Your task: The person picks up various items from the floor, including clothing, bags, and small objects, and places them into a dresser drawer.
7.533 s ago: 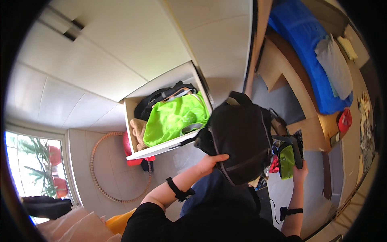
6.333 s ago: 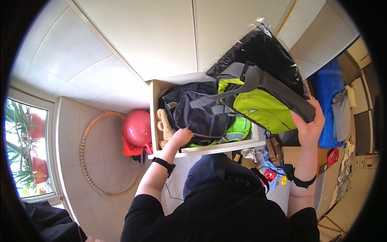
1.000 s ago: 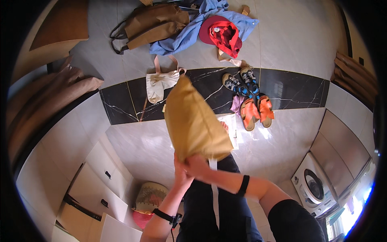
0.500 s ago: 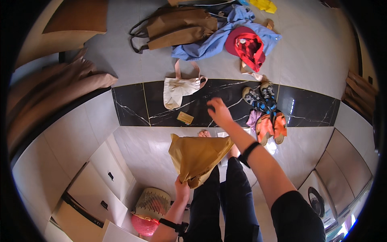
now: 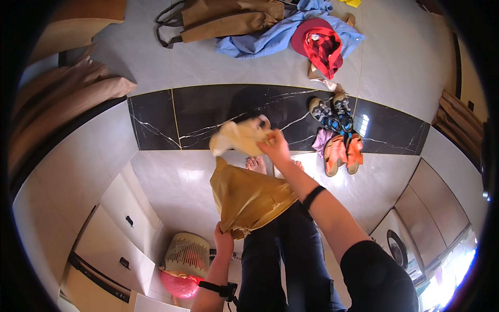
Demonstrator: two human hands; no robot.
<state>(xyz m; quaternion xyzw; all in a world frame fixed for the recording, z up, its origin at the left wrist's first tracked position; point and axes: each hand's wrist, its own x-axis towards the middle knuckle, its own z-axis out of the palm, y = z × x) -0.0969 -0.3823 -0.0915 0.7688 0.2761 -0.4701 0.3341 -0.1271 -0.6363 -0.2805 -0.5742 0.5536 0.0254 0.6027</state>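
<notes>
A mustard-yellow bag (image 5: 249,200), which looks like paper or thin cloth, hangs in front of my legs. My left hand (image 5: 223,240) is closed on its lower left edge. Just beyond the bag, my right hand (image 5: 274,146) pinches a small cream cloth tote bag (image 5: 236,138) with pale pink handles. The tote is lifted off the floor and smeared by motion. My bare feet (image 5: 255,164) show partly between the two bags.
Sneakers (image 5: 332,114) and orange shoes (image 5: 344,153) stand to the right, with a purple cloth (image 5: 322,141) beside them. Farther off lie a brown bag (image 5: 228,21), a blue shirt (image 5: 254,42) and a red cap (image 5: 321,49). A slatted basket (image 5: 187,255) and white cabinets (image 5: 112,247) are at the lower left.
My right hand, empty before, has taken hold of the tote and raised it toward me. The small tan item that lay near the tote is out of sight. My view has shifted slightly.
</notes>
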